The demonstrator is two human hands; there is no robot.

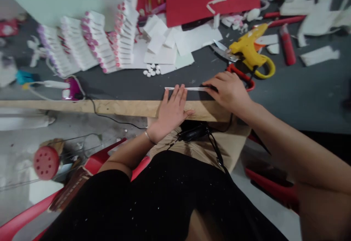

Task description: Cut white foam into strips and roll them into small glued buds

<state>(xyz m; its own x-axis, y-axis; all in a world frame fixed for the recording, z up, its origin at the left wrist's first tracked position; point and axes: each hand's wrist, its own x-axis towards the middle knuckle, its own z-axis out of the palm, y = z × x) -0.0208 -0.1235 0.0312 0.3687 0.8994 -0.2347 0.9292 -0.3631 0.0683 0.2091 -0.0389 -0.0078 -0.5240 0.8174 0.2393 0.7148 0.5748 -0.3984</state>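
A thin white strip [195, 88] lies along the dark tabletop near its front edge, apparently paper. My left hand [174, 105] rests over the strip's left part, fingers stretched out flat and pressing on it. At the strip's right end, my right hand [230, 90] is closed in a pinch between thumb and fingers. The fingertips partly hide that end. Just above and right of this hand are scissors with red handles [238, 71] and a yellow glue gun [251, 49]. A cluster of small white pieces [151, 70] sits above my left hand.
White cards [157, 38] lie loosely piled behind the hands. Rows of white strips with pink and purple tips [94, 41] fan out at the left. A purple power adapter [71, 88] with cables is near the edge. A red board [211, 3] stands at the back.
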